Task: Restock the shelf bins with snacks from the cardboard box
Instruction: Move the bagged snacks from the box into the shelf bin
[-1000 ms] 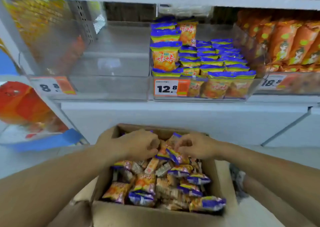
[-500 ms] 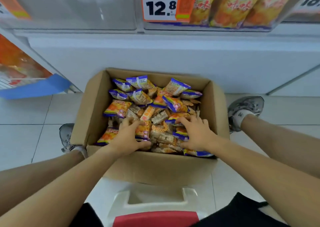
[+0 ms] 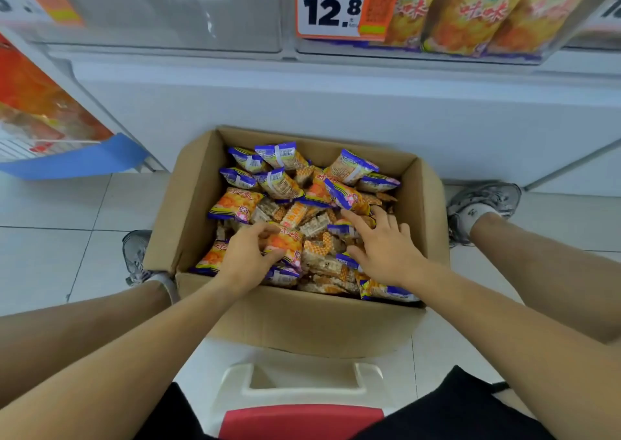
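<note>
Left hand (image 3: 243,259): fingers curled round an orange snack packet (image 3: 284,243) near the front of the cardboard box (image 3: 302,325). Right hand (image 3: 386,249): fingers spread and released on the heap of snacks (image 3: 302,187), fingertips blurred. Beyond the box, the shelf bin (image 3: 470,19) is cut off at top, its price tag (image 3: 336,6) print partly unreadable.

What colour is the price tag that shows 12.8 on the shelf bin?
The price tag is white with black numbers and an orange border, seen in the head view.
</note>
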Demonstrator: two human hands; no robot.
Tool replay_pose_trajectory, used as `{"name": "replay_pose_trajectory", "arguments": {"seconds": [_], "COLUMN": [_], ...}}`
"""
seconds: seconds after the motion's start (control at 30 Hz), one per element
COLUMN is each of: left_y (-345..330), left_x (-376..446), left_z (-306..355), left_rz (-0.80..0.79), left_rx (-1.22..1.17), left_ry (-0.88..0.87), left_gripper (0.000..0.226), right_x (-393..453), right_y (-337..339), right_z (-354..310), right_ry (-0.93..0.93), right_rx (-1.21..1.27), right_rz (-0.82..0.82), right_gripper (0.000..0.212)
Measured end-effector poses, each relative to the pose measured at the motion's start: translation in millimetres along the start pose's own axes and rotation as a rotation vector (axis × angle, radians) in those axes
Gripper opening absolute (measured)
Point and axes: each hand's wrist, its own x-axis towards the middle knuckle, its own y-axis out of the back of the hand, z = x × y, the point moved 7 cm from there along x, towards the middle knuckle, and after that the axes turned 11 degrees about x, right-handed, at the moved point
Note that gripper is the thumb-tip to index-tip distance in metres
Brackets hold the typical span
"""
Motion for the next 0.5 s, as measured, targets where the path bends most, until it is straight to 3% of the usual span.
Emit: {"name": "replay_pose_trajectory", "arguments": {"seconds": [0.1,0.23,0.37,0.5], "left_y": [5,17,36,57], "left_x": [-3,-4,-5,-9], "left_z": [3,7,22,57], "left_rz": [0.043,0.082,0.142,0.094], "left_rx": [-0.116,-0.317,-0.460,-0.612], "left_ry": [0.011,0.093,0.107,0.067], "left_gripper": [0.049,0.046,0.045,0.048], "right_x": [9,14,13,1], "right_y": [-2,10,46,108], "right_z": [0,-4,-13,-20], "right_ry": [0.016,0.067,0.082,0.119], "right_rx": [-0.019,-0.015,0.213,0.383], "right_rz": [-0.046,-0.048,-0.023,0.058], "right_gripper": [0.057,0.045,0.033,0.031]}}
